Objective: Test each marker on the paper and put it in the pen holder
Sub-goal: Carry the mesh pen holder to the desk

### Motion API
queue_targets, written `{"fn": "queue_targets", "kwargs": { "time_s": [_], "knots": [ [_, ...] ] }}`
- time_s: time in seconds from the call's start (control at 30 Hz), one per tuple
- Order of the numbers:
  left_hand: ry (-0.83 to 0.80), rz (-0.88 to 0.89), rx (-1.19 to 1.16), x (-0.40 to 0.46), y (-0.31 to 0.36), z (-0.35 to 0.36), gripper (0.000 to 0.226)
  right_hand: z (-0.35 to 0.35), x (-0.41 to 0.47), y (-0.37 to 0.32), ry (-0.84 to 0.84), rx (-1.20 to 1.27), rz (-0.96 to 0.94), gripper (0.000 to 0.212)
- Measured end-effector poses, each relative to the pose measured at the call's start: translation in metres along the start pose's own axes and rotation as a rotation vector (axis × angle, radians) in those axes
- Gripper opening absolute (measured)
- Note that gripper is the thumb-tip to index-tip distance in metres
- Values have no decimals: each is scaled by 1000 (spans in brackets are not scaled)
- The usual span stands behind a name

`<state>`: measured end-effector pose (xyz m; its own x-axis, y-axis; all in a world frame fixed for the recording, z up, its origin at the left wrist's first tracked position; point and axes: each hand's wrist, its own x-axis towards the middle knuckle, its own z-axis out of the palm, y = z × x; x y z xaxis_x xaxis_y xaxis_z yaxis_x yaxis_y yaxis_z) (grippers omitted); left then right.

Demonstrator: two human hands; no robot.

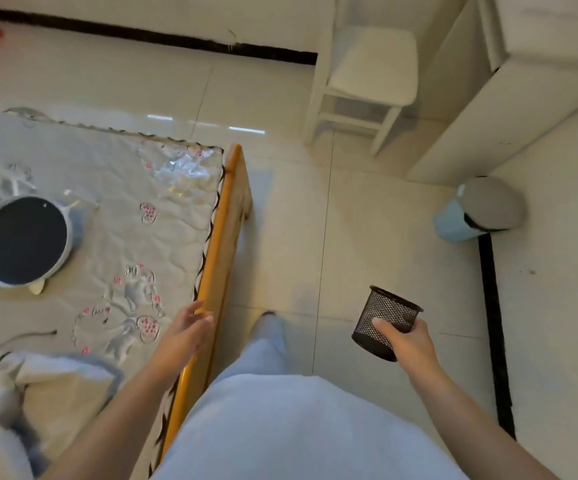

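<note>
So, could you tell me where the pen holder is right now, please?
In the head view, the pen holder is at lower right, gripped in the right hand above the tiled floor, away from the bed.

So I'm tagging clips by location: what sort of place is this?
Most likely a home bedroom: a bed with a quilted mattress in a wooden frame, a tiled floor, a white stool, and a small bin against the wall.

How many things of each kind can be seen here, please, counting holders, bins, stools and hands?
Black mesh pen holder: 1
Blue pedal bin: 1
White stool: 1
Hands: 2, left hand, right hand
Markers or paper: 0 visible
Total: 5
</note>
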<state>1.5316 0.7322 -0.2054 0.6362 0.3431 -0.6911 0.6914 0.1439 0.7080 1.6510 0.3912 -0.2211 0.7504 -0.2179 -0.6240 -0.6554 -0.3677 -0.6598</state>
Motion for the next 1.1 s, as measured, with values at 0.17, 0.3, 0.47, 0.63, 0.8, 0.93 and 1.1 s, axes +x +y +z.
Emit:
{"fn": "queue_targets", "kwargs": {
  "time_s": [0.17,0.3,0.47,0.63,0.8,0.93,1.1],
  "knots": [
    [-160,57,218,106,128,20,44,16,70,-81,58,71,25,63],
    [-194,143,243,184,241,55,44,21,127,-139,89,152,46,61],
    [-212,174,156,281,341,109,41,26,236,-213,91,190,23,56],
    [-110,38,129,341,401,145,42,5,343,-312,38,107,16,62],
    [-97,-20,146,399,466,169,41,-15,426,-405,10,35,-23,65],
    [-108,-23,147,454,516,202,34,-19,483,-454,16,60,-3,63],
    [-234,-22,229,540,587,261,36,-27,553,-499,91,141,64,64]
  ]
}}
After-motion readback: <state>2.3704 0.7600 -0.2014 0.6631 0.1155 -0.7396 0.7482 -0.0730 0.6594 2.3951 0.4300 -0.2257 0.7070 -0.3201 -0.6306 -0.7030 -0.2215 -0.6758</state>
